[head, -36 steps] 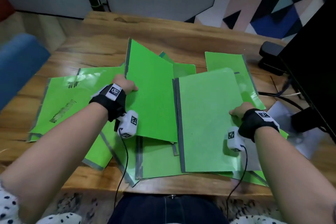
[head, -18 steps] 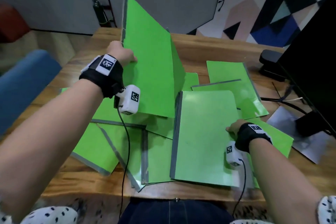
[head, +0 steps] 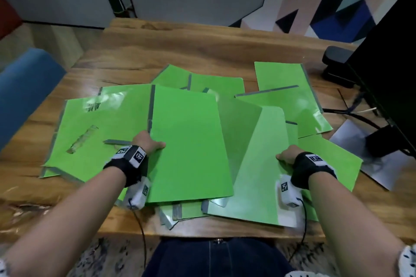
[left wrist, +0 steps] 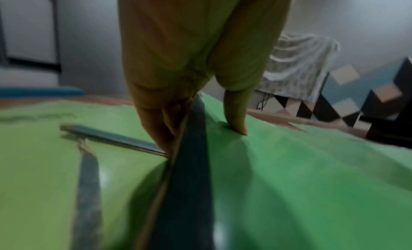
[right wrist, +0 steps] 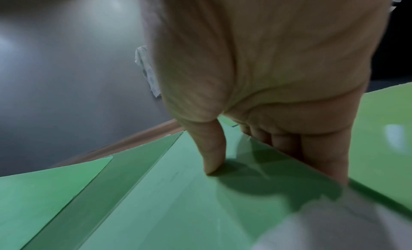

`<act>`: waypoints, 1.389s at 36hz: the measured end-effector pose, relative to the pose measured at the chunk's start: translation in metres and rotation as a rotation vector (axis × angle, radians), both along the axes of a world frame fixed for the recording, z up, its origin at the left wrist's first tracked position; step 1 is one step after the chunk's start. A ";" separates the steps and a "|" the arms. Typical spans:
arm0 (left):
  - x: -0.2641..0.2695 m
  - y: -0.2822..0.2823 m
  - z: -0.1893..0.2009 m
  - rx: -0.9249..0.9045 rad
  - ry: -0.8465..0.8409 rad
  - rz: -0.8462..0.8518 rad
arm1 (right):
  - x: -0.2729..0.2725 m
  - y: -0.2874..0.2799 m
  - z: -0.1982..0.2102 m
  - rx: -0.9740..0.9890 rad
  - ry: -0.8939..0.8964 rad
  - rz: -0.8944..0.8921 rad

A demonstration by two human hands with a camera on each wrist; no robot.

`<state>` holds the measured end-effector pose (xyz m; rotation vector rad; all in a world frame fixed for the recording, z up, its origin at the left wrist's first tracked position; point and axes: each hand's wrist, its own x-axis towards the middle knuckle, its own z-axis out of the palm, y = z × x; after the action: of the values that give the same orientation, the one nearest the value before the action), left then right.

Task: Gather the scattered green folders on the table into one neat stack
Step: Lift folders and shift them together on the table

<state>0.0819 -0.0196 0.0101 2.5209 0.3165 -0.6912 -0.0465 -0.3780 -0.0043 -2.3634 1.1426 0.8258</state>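
Observation:
Several green folders with grey spines lie overlapping across the wooden table (head: 202,47). My left hand (head: 148,144) pinches the grey spine edge of one folder (head: 189,141), thumb on top and fingers under it; the left wrist view shows that folder (left wrist: 289,174) held by the hand (left wrist: 200,123). My right hand (head: 287,156) grips the right edge of a second folder (head: 254,175), its right side tilted up. In the right wrist view the hand (right wrist: 256,156) has its thumb on that folder's (right wrist: 178,192) top and fingers beneath. More folders (head: 94,132) lie flat at the left and others (head: 286,94) at the back right.
A black monitor (head: 387,69) and its stand rise at the right, with a black device (head: 335,65) and cables beside them. A grey sheet (head: 351,148) lies under the right folders. A blue chair (head: 24,87) stands left of the table. Bare wood shows at the far side.
My left hand has brought its folder down from upright in the air to nearly flat over the pile. The right hand has lifted the right edge of its folder.

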 end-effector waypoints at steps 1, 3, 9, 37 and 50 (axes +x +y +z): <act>0.005 0.001 -0.001 0.026 0.002 -0.034 | 0.001 -0.001 -0.001 -0.002 -0.007 -0.016; 0.017 0.002 0.001 0.048 -0.021 -0.076 | 0.002 -0.003 -0.002 -0.008 -0.022 -0.035; 0.036 -0.018 0.004 -0.036 -0.048 -0.139 | 0.010 -0.003 -0.002 -0.035 -0.044 -0.051; -0.048 -0.126 -0.034 -0.014 0.173 -0.143 | 0.004 0.004 -0.021 0.188 -0.242 -0.320; -0.033 -0.117 -0.025 -0.236 0.226 -0.321 | -0.002 0.012 -0.024 0.172 -0.194 -0.374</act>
<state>0.0494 -0.1363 -0.0145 2.2914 -0.0948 -1.0742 -0.0484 -0.3661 -0.0284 -1.9570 1.3166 0.5296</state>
